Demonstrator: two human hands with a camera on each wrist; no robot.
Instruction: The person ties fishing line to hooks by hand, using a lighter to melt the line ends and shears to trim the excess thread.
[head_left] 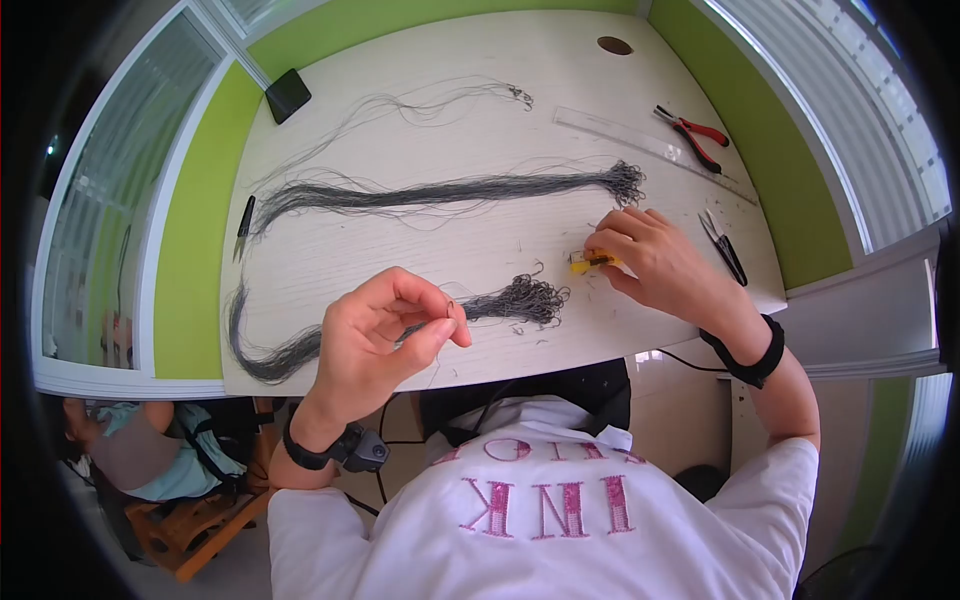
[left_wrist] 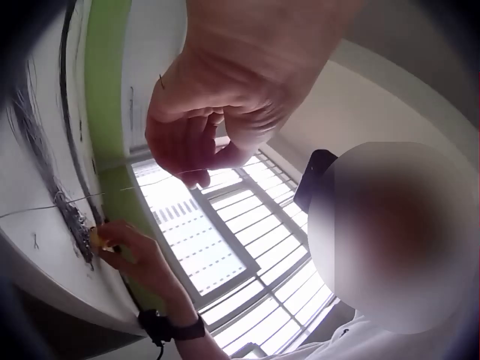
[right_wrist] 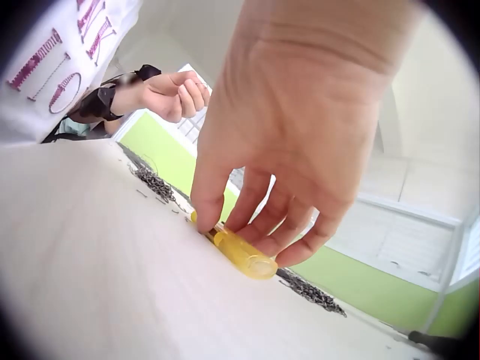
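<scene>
The left hand point(head_left: 375, 335) is up over the near edge of the white table point(head_left: 420, 242). Its thumb and fingertips are pinched close together on a thin line point(left_wrist: 37, 208). There seems to be a tiny hook at the fingertips too, but it is too small to be sure.

The right hand point(head_left: 655, 262) is low, by the tabletop. Its thumb and fingers are bent around a small yellow tool point(right_wrist: 247, 255) with a clear end. The tool is just to the right of the near bunch of hooks point(head_left: 530, 302). Tiny bits lie around there. The dark lines of this bunch run left, behind the left hand, and bend near the table's left side.

Farther back, a second bunch of hooks point(head_left: 625, 182) has long dark lines going left in a thick bundle. Behind that, a few loose hooks point(head_left: 520, 96) sit on thin, wavy lines.

On the right side are a clear ruler point(head_left: 640, 148), pliers point(head_left: 695, 140) with red and black handles, and small black snips point(head_left: 728, 255). Tweezers point(head_left: 246, 218) lie at the left edge.
</scene>
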